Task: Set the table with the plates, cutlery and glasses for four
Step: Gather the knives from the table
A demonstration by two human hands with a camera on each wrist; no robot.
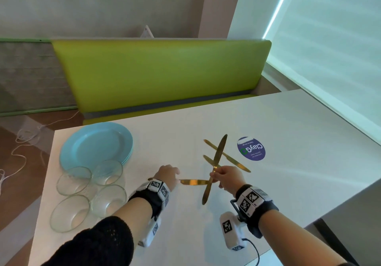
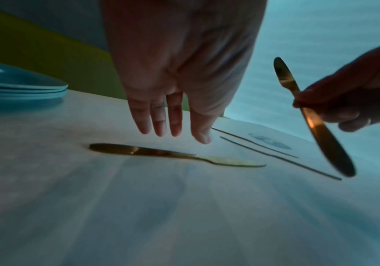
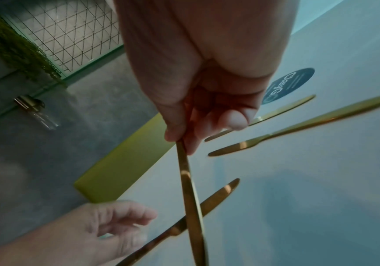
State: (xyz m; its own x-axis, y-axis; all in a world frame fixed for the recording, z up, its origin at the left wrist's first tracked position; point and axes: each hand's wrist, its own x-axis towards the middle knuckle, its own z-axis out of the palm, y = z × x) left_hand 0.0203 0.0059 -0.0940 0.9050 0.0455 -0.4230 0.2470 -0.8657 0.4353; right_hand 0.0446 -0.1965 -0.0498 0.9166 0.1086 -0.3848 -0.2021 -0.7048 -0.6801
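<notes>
My right hand (image 1: 226, 178) pinches a gold knife (image 1: 218, 154) near its middle and holds it tilted above the white table (image 1: 288, 125). The right wrist view shows the thumb and fingers of this hand (image 3: 207, 117) closed round that knife (image 3: 191, 198). My left hand (image 2: 173, 133) hovers with straight fingers just over a second gold knife (image 2: 173, 155) lying flat on the table, not gripping it. Two more gold knives (image 1: 233, 159) (image 1: 208, 159) lie beyond my right hand. A stack of blue plates (image 1: 97, 144) sits at the far left, with several glass bowls (image 1: 74, 180) in front of it.
A round purple sticker (image 1: 251, 148) is stuck to the table right of the knives. A green bench (image 1: 160, 73) runs along the table's far edge. The table's left edge is close to the bowls, with white cables (image 1: 22, 142) on the floor beyond.
</notes>
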